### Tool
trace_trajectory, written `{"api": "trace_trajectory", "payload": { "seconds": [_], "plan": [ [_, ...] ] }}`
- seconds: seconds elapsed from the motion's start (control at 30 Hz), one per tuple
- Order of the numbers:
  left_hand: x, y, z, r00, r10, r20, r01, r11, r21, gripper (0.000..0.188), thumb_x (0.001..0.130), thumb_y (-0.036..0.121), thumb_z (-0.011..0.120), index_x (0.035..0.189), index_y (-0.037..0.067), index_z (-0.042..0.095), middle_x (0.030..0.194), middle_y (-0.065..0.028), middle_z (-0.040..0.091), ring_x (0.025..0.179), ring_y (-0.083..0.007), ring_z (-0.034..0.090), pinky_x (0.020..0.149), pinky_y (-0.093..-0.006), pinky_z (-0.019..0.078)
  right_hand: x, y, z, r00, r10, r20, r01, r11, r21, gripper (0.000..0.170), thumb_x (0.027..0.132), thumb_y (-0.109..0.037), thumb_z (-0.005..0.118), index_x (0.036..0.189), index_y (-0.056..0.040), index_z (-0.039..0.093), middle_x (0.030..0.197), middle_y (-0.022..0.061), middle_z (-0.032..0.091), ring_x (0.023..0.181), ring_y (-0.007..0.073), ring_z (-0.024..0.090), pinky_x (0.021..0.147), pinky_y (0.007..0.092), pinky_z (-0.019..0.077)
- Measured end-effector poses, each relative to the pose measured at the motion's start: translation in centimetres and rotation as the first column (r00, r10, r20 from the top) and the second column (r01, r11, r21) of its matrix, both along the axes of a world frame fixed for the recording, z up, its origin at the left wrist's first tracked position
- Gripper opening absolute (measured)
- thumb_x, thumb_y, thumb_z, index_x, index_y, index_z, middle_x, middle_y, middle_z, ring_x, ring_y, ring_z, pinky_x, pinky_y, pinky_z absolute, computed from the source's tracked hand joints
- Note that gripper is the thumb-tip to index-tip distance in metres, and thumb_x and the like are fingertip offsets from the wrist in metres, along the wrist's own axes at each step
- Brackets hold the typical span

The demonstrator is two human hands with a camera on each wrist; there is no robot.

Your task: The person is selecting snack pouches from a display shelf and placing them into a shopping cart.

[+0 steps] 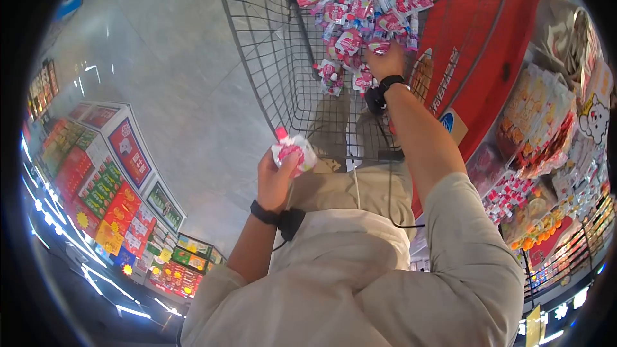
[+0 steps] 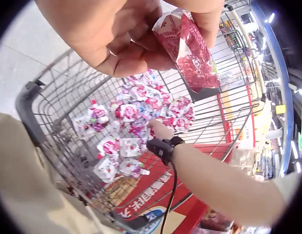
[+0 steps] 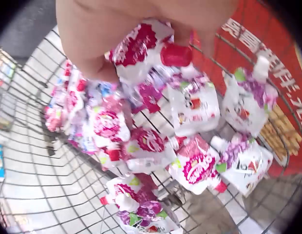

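Observation:
My left hand [image 1: 275, 181] holds a white and pink spouted pouch [image 1: 293, 154] with a red cap, above the near left side of a wire shopping cart [image 1: 299, 99]. In the left wrist view, the thumb and fingers pinch that pouch's shiny pink side. Down inside the cart, my right hand [image 1: 387, 64] grips another red-capped pouch [image 3: 137, 51], seen under the palm in the right wrist view. Around and beyond it lies a heap of similar pouches [image 1: 360, 9], mostly with pink labels. A few with purple grape pictures [image 3: 246, 163] and white caps lie nearer the cart's side.
A red display stand [image 1: 475, 58] stands right against the cart's right side. Bagged snacks [image 1: 536, 112] are piled on it. Stacked boxed goods [image 1: 109, 180] stand to the left, across the grey floor [image 1: 173, 83]. A cable [image 2: 171, 200] hangs from the right wrist camera.

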State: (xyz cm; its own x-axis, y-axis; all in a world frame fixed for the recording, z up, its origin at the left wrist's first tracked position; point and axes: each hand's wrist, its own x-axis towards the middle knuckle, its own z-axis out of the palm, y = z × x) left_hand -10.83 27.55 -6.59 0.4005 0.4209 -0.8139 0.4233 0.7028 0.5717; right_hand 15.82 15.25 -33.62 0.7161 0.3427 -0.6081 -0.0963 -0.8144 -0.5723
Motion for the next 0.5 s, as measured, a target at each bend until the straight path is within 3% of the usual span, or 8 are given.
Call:
{"api": "trace_trajectory", "payload": {
  "seconds": [0.03, 0.1, 0.17, 0.2, 0.27, 0.4, 0.47, 0.5],
  "plan": [
    [0.9, -0.7, -0.5, 1.0, 0.012, 0.023, -0.011, 1.0, -0.017, 0.033, 0.096, 0.02, 0.066, 0.12, -0.002, 0.061, 0.105, -0.0063, 0.068, 0.092, -0.0129, 0.065, 0.08, -0.0277, 0.0522, 0.2, 0.3, 5.5, 0.997, 0.036, 0.068, -0.035, 0.999, -0.009, 0.088, 0.066, -0.03, 0.082, 0.135, 0.0052, 0.041, 0.116, 0.0246, 0.066, 0.11, 0.0358, 0.065, 0.098, 0.0401, 0.0507],
    [4.3, 0.1, -1.4, 0.994, 0.012, 0.105, -0.002, 0.995, -0.1, 0.034, 0.096, 0.02, 0.066, 0.122, -0.002, 0.061, 0.106, -0.0067, 0.068, 0.094, -0.0136, 0.065, 0.082, -0.0284, 0.0522, 0.5, 0.0, 11.4, 0.955, -0.027, -0.296, 0.075, 0.986, 0.15, 0.081, 0.066, -0.023, 0.084, 0.131, 0.0042, 0.045, 0.116, 0.0214, 0.066, 0.1, 0.0294, 0.069, 0.09, 0.0383, 0.0542],
    [9.3, 0.3, -2.4, 0.981, -0.019, 0.194, 0.046, 0.99, -0.132, 0.036, 0.096, 0.018, 0.066, 0.126, -0.002, 0.06, 0.107, -0.0068, 0.068, 0.096, -0.0145, 0.066, 0.085, -0.0299, 0.0524, 1.1, -2.1, 15.2, 0.951, 0.053, -0.305, 0.018, 0.974, 0.227, 0.075, 0.067, -0.018, 0.085, 0.128, 0.0027, 0.047, 0.11, 0.0173, 0.067, 0.093, 0.0237, 0.069, 0.083, 0.0358, 0.0551],
    [10.9, -0.4, -3.0, 0.969, -0.075, 0.235, 0.112, 0.982, -0.152, 0.038, 0.095, 0.016, 0.067, 0.128, -0.001, 0.059, 0.107, -0.0067, 0.068, 0.096, -0.0151, 0.066, 0.086, -0.0311, 0.0527, 0.2, -4.5, 17.9, 0.908, 0.291, -0.301, -0.113, 0.863, 0.493, 0.065, 0.073, -0.012, 0.083, 0.128, 0.0003, 0.049, 0.111, 0.0143, 0.065, 0.1, 0.0199, 0.065, 0.089, 0.0326, 0.0527],
    [13.8, -2.5, -1.0, 0.925, -0.238, 0.297, 0.295, 0.941, -0.167, 0.04, 0.093, 0.014, 0.069, 0.129, -0.001, 0.059, 0.109, -0.0061, 0.068, 0.097, -0.0151, 0.066, 0.088, -0.0315, 0.0527, 1.4, -8.5, 22.3, 0.902, 0.347, -0.258, -0.17, 0.834, 0.525, 0.061, 0.074, -0.01, 0.082, 0.125, 0.0001, 0.052, 0.113, 0.0138, 0.065, 0.103, 0.0196, 0.065, 0.09, 0.0333, 0.0528],
    [18.0, -12.1, 0.7, 0.549, -0.689, 0.474, 0.814, 0.569, -0.115, 0.048, 0.087, 0.01, 0.075, 0.131, 0.0, 0.058, 0.114, -0.0046, 0.067, 0.098, -0.0143, 0.065, 0.091, -0.0313, 0.0524, -0.5, -21.3, 28.1, 0.898, 0.44, -0.012, -0.344, 0.719, 0.605, 0.064, 0.074, -0.014, 0.083, 0.13, 0.0004, 0.055, 0.117, 0.0177, 0.063, 0.106, 0.0277, 0.063, 0.091, 0.0361, 0.0515],
    [18.2, -12.1, 1.0, 0.392, -0.788, 0.474, 0.92, 0.348, -0.182, 0.055, 0.082, 0.009, 0.078, 0.133, 0.001, 0.058, 0.116, -0.004, 0.066, 0.098, -0.0123, 0.064, 0.088, -0.0287, 0.0535, -0.4, -22.6, 31.5, 0.886, 0.434, -0.16, -0.249, 0.739, 0.626, 0.062, 0.075, -0.016, 0.082, 0.129, 0.0004, 0.055, 0.115, 0.0177, 0.062, 0.108, 0.0297, 0.062, 0.093, 0.0365, 0.0498],
    [16.5, -13.1, 1.4, 0.491, -0.746, 0.451, 0.86, 0.333, -0.386, 0.058, 0.081, 0.009, 0.08, 0.134, 0.001, 0.058, 0.116, -0.0043, 0.066, 0.099, -0.011, 0.063, 0.083, -0.0277, 0.0546, -3.1, -24.9, 31.6, 0.873, 0.331, -0.358, -0.062, 0.804, 0.592, 0.062, 0.077, -0.016, 0.081, 0.132, -0.0002, 0.054, 0.115, 0.016, 0.062, 0.108, 0.0275, 0.062, 0.093, 0.037, 0.0497]
  ]
}}
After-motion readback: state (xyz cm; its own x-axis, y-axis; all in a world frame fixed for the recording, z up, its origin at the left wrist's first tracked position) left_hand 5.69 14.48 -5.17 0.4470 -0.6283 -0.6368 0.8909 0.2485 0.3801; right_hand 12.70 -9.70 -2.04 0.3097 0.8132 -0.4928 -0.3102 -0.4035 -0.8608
